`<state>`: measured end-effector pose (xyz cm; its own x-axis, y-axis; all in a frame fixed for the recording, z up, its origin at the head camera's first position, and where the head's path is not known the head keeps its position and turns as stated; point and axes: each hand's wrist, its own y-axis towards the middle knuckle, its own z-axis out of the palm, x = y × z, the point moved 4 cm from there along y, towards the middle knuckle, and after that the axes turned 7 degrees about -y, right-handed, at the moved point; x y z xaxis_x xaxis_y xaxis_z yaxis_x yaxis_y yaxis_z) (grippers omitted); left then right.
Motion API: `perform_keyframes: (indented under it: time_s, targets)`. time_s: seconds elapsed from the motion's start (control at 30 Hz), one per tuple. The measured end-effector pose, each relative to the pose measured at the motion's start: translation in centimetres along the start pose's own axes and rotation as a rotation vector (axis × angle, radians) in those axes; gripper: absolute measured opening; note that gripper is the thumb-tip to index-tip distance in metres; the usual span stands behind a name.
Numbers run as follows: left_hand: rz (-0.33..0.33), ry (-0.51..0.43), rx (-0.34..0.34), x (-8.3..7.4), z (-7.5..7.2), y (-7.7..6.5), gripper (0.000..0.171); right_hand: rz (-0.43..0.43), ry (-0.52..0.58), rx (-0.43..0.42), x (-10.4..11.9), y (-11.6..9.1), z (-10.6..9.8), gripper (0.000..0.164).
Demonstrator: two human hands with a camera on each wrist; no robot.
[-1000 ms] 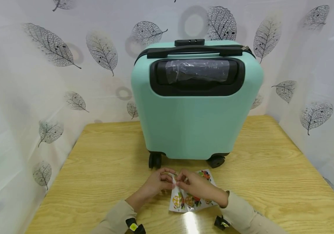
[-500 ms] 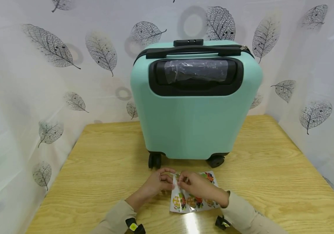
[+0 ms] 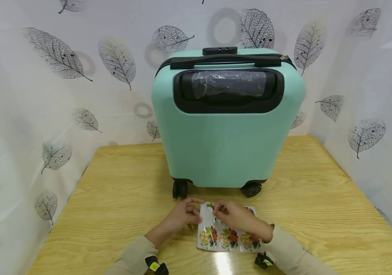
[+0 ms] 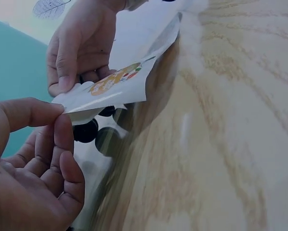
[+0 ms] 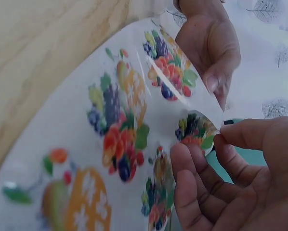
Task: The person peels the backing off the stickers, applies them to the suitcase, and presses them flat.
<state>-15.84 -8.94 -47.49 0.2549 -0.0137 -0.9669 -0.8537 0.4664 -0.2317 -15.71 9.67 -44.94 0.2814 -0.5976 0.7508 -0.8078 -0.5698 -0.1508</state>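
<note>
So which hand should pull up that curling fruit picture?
Probably the right hand: its fingers pinch the edge of the curling fruit picture. The left hand seems better for steadying, since it holds the sheet's edge.

Screened-off indoor work spot, exact rm type unclear: wood-grain tbl [image 3: 123, 183] w/ leaf-print sheets [image 3: 121, 99] on 3 sides.
</note>
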Motion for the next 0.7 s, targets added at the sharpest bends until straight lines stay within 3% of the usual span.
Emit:
perform_keyframes:
  time_s: [0.33, 0.7]
  targets:
    - [0.022, 0.027, -0.036, -0.2, -0.9, -0.6, 0.054, -0.055, -0.036, -0.098, -0.8, -0.1, -0.7, 0.014]
    - [0.023, 0.038, -0.046, 0.2, -1.5, -1.0, 0.055, -0.015, 0.026, -0.098, -1.8, -0.7, -1.2, 0.017]
